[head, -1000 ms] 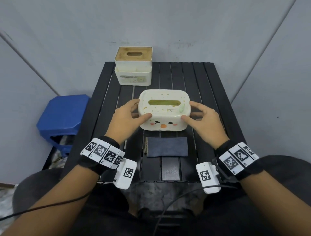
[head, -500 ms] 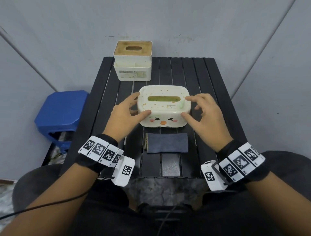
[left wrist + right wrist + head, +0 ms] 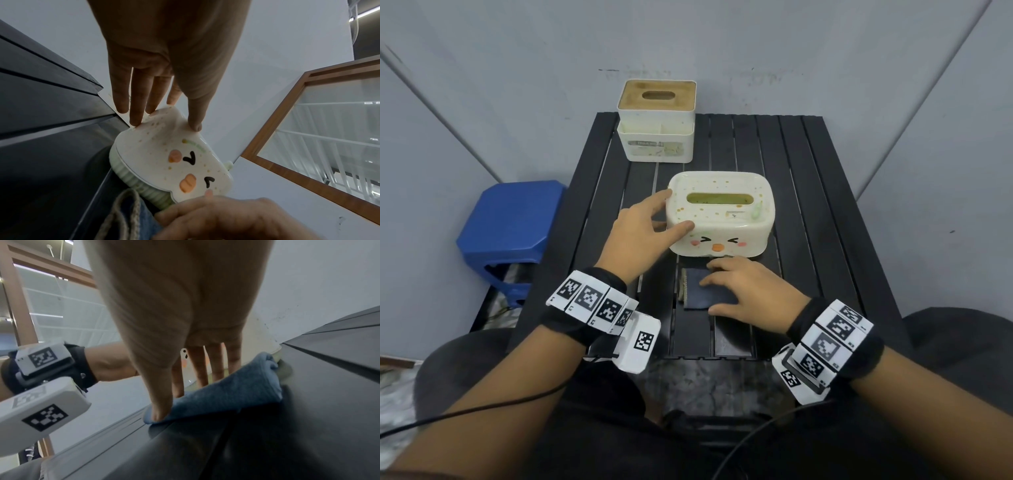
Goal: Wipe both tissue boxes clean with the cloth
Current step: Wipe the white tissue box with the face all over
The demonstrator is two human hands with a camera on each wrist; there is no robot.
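A cream tissue box (image 3: 722, 219) with a cartoon face and speckled stains sits mid-table. My left hand (image 3: 675, 210) holds its left end, thumb on the front top edge and fingers at the far corner; the left wrist view shows the same hold (image 3: 164, 125) on the box (image 3: 164, 162). A folded blue cloth (image 3: 693, 298) lies just in front of the box. My right hand (image 3: 709, 294) rests flat on it with straight fingers, thumb at its near edge. In the right wrist view the thumb presses the cloth (image 3: 226, 394). A white tissue box with a wooden lid (image 3: 656, 137) stands at the back left.
The black slatted table (image 3: 808, 205) stands against a grey corner wall. A blue plastic stool (image 3: 510, 222) sits left of it. My knees are at the table's near edge, with cables trailing from both wrists.
My right hand left the cream box's right end and came down onto the cloth. My left hand stayed on the box's left end.
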